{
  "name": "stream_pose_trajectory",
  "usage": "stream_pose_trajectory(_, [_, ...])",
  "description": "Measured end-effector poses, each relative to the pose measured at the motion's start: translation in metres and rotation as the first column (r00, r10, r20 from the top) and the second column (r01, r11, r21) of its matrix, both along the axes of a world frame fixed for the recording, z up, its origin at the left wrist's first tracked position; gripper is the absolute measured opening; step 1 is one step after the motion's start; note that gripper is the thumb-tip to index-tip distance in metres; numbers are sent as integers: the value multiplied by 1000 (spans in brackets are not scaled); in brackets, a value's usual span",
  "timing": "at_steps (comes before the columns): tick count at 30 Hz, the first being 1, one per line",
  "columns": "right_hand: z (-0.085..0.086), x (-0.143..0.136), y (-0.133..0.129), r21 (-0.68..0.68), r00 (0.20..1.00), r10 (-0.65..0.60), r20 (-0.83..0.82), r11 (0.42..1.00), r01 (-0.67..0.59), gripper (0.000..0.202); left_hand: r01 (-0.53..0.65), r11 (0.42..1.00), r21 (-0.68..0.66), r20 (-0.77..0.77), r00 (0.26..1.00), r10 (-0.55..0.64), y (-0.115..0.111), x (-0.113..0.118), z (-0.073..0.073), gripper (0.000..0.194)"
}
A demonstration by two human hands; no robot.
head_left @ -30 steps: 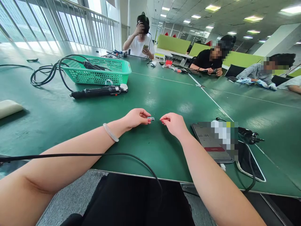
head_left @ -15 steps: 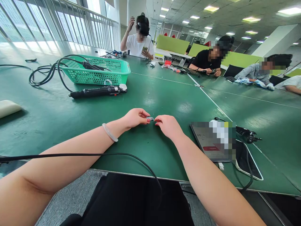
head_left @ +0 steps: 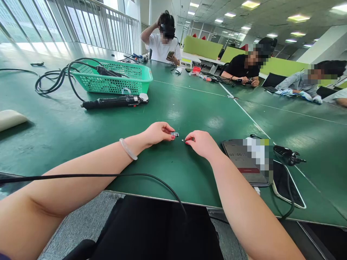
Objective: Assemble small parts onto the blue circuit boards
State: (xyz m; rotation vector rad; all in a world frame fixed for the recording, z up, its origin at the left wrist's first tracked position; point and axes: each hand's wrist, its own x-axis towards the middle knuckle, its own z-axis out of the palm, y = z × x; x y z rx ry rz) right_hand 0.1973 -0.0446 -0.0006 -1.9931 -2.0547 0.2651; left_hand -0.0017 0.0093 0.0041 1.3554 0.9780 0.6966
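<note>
A cable [head_left: 108,175], cut off at left, crosses the left forearm; pixelation hides part of a phone [head_left: 238,162]. Above the table [head_left: 200,108], the left hand [head_left: 159,133] pinches a small board [head_left: 176,134], its near end hidden; just apart, the right hand's [head_left: 202,142] fingertips pinch a dark bit [head_left: 183,140] (too small to identify). Beyond: driver [head_left: 114,102], basket [head_left: 141,85], co-workers [head_left: 162,52], faces blurred.

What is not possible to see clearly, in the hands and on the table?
All in the head view:
Small part in the left hand: details too small; that hand covers one end.
Tiny piece in the right hand: too small to identify, partly covered by that hand.
Gray phone: pixel blocks hide part of its screen.
Pale object: cut off by the left edge.
</note>
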Motion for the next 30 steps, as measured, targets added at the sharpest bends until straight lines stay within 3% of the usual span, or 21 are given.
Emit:
stream_pose_trajectory(9, [-3,-3,2,73,996,31,85,997,-38,22,32,999,23,-31,999,-31,2,1,-3,27])
stream_pose_trajectory(12, [1,-5,-1,205,999,39,31,978,-44,23,51,998,38,-30,998,-50,3,0,-5,27])
stream_pose_trajectory(16, [4,-14,-5,354,989,145,-11,926,-131,19,89,995,37,-12,996,-89,4,-1,-8,29])
stream_pose_trajectory(20, [1,-23,-7,337,977,211,41,917,-212,21,93,995,28,-25,995,-92,3,0,-7,27])
stream_pose_trajectory(30, [0,-27,-8,303,974,216,62,926,-225,22,141,989,50,-23,990,-140,2,-1,-7,28])
